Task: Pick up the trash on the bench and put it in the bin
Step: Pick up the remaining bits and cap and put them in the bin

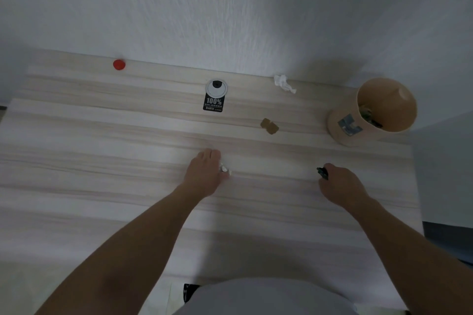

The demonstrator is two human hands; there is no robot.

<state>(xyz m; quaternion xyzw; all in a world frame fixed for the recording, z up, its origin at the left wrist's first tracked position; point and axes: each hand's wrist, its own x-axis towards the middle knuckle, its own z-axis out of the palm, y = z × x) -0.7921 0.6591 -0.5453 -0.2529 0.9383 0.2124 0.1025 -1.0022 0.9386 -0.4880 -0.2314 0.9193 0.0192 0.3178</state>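
Over a pale wood-grain surface (102,135), the left hand (204,174) pinches a small white scrap (225,169), while the right hand (340,184) grips a dark scrap (323,172). Beyond the right hand stands the tan bin (371,112); brown scraps (269,126) and crumpled tissue (283,83) lie between.

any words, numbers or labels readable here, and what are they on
"100%" in white on the black tag lying on the bench, just below the round grey cable cover.
Smaller lines under "100%" on that tag: too blurred to read.
Blue-grey sticker on the side of the tan bin: a blocky shape, no legible text.
Black item with white marks at the near bench edge: unreadable.
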